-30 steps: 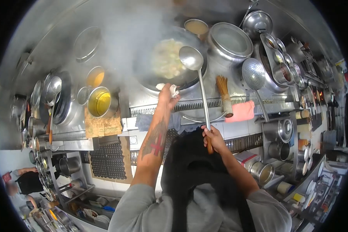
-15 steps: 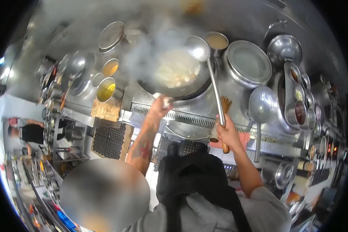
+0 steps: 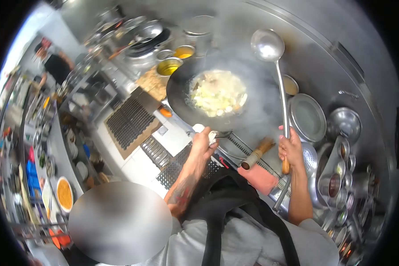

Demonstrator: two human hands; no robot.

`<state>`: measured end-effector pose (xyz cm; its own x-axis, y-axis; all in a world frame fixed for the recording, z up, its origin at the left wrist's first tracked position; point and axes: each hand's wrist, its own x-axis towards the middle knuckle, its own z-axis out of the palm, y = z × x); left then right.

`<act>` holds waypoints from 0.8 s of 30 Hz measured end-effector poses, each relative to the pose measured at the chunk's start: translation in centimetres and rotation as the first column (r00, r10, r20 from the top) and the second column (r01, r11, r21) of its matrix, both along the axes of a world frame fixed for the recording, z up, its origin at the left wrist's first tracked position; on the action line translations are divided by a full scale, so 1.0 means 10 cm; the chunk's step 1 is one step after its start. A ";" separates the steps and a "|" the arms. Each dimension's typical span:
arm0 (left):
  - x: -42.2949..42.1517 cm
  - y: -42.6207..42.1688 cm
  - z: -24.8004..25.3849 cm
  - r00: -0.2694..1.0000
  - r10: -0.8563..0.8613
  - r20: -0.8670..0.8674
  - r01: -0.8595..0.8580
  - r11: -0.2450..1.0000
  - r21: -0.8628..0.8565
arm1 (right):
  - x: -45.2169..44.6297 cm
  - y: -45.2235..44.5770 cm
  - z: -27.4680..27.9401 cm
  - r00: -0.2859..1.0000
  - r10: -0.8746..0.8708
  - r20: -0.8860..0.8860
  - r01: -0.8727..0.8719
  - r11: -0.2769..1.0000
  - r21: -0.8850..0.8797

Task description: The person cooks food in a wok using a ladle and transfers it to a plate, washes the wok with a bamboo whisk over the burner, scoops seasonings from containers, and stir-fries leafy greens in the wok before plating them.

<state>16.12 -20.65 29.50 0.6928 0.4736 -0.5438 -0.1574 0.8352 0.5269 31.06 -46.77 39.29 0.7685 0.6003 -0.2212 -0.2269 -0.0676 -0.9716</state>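
The wok, with food inside, is near the pot. If the cloth slips in the left hand's closed grip, food could spill; the ladle, clasped by the right hand, could drip.

We keep our left grip closed at the wok's near edge, tattooed left forearm slanting up to it; our right grip curls tight to the wok's near right, right forearm nearly upright.
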 end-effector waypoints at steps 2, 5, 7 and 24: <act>-0.46 0.11 0.06 0.987 0.020 0.160 -0.023 1.000 0.014 | -0.10 0.24 0.11 0.998 0.065 -0.003 -0.064 0.998 0.008; -1.10 0.15 0.32 0.977 0.181 0.111 -0.189 0.980 0.068 | -0.26 0.65 0.22 0.968 0.252 -0.023 -0.247 0.961 0.126; -1.53 0.22 0.46 0.959 0.279 0.056 -0.285 0.937 0.203 | -0.48 0.98 0.28 0.929 0.371 0.003 -0.366 0.916 0.167; -4.97 -0.48 0.13 0.325 0.945 0.035 -0.897 0.296 0.328 | -3.46 3.41 -0.14 0.129 0.979 -0.159 -0.989 0.138 0.048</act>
<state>-33.60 -25.47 30.82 -0.3624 0.8700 -0.3342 -0.6428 0.0263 0.7656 -3.59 -12.72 37.85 -0.5100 0.8020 -0.3110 -0.0299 -0.3779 -0.9254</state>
